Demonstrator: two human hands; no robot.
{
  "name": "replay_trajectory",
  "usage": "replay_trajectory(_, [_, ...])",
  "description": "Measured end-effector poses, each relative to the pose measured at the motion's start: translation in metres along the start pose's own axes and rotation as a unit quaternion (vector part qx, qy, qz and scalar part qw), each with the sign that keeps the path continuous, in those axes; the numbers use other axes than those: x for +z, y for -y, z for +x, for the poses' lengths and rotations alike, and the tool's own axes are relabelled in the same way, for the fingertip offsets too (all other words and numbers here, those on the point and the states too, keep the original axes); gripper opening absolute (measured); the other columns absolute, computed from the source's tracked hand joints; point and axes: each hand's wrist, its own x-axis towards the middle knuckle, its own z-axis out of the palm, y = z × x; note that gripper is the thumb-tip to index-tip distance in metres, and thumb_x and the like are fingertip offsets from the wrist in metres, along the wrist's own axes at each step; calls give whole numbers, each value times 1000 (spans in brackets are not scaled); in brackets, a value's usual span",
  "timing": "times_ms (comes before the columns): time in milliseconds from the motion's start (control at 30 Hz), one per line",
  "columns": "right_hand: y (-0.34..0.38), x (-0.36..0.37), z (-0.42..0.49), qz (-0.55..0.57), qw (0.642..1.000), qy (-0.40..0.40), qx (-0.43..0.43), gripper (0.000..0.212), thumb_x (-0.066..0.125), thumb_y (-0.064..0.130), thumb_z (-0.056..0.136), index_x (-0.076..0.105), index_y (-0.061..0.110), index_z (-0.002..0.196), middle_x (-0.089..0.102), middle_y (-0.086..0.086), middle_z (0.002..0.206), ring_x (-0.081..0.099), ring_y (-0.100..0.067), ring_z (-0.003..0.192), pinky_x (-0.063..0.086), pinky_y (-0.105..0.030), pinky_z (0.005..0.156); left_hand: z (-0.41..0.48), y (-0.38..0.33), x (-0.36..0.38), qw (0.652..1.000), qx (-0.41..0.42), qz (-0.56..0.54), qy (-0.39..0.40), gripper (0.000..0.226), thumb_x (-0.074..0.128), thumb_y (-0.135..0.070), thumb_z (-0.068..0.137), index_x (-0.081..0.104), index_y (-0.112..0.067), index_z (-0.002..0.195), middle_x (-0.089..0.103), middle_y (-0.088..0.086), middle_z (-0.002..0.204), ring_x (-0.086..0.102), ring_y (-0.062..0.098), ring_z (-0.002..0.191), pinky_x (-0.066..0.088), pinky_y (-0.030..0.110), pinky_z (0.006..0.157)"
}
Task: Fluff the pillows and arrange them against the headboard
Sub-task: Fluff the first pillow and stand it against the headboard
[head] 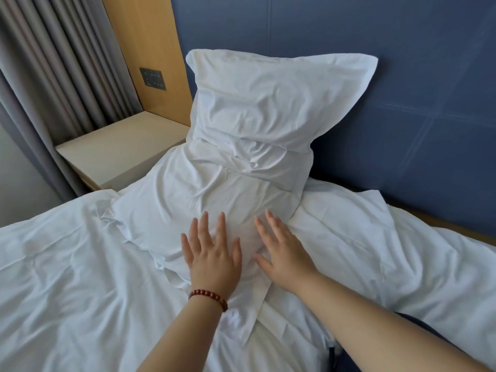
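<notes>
Pressing hands (pixel 249 253) on rumpled bed (pixel 67 277).

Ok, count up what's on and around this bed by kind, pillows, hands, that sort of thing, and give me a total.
Pillows: 2, an upright pillow against the blue headboard and a flat pillow lying in front of it
Hands: 2, left hand and right hand, both flat on the flat pillow
Bead bracelets: 1, bracelet on the left wrist
Bedside tables: 1, bedside table
Total: 6
</notes>
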Motion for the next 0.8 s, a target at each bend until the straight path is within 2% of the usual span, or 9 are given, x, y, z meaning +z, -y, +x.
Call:
replay_trajectory(67, [2,-3,4,8,1000,11,9,78,40,55,98,-11,36,154,-27,2,161,-15,-17,150,5,-36,121,11,-2,2,1000,-10,3,23,69,19,-58,92,20,-27,153,11,8,162,3,27,149,-5,46,119])
replay_trajectory(133, [4,3,2,9,998,57,-25,79,42,54,98,-10,35,154,-30,4,159,-13,-18,151,10,-40,123,9,-4,12,998,-12,25,54,71,16,-59,92,14,-27,155,2,7,163,-3,27,150,-6,48,119])
replay_trajectory(267, [-19,13,-15,18,986,140,-87,81,48,47,98,-8,33,155,-32,15,157,2,-13,151,18,-34,121,-14,-8,30,997,19,45,53,68,30,-52,93,27,-20,153,12,13,161,7,34,148,6,55,117])
replay_trajectory(367, [-55,3,-23,-43,981,164,-91,75,38,55,98,-5,35,155,-26,12,157,-6,-14,151,8,-35,123,-40,-23,39,995,33,48,79,67,33,-52,91,34,-21,150,12,16,161,4,39,148,6,60,115])
replay_trajectory(433, [-82,-6,-24,-94,981,157,-67,76,14,70,87,-11,40,152,-29,12,153,-12,-16,151,-5,-32,121,-47,-45,44,994,31,52,95,63,33,-53,91,41,-25,146,11,15,161,-2,42,147,-2,66,111])
replay_trajectory(467, [-93,-9,-24,-122,980,146,-62,78,4,72,80,-14,42,150,-29,11,154,-15,-17,150,-11,-32,118,-46,-58,47,993,36,60,99,60,30,-54,93,39,-28,147,7,11,163,-11,42,146,-10,68,109])
replay_trajectory(567, [-121,-16,-24,-173,973,138,-58,76,-2,72,80,-16,44,149,-21,8,161,-19,-17,149,-21,-36,116,-33,-96,58,984,33,66,162,59,14,-56,98,9,-36,153,-23,-6,159,-47,31,132,-36,66,91])
replay_trajectory(667, [-144,-17,-22,-195,971,125,-57,73,11,71,91,-2,38,155,-12,4,164,-13,-16,151,-17,-45,116,-28,-115,70,979,5,67,191,61,11,-54,98,3,-33,155,-22,-12,159,-52,24,128,-39,64,89])
replay_trajectory(800, [-163,1,-17,-158,986,24,-54,65,26,64,93,41,31,148,34,-9,157,29,-25,147,14,-50,114,-32,-112,91,974,12,95,206,63,8,-53,98,-2,-30,155,-27,-17,155,-44,12,135,-34,64,97])
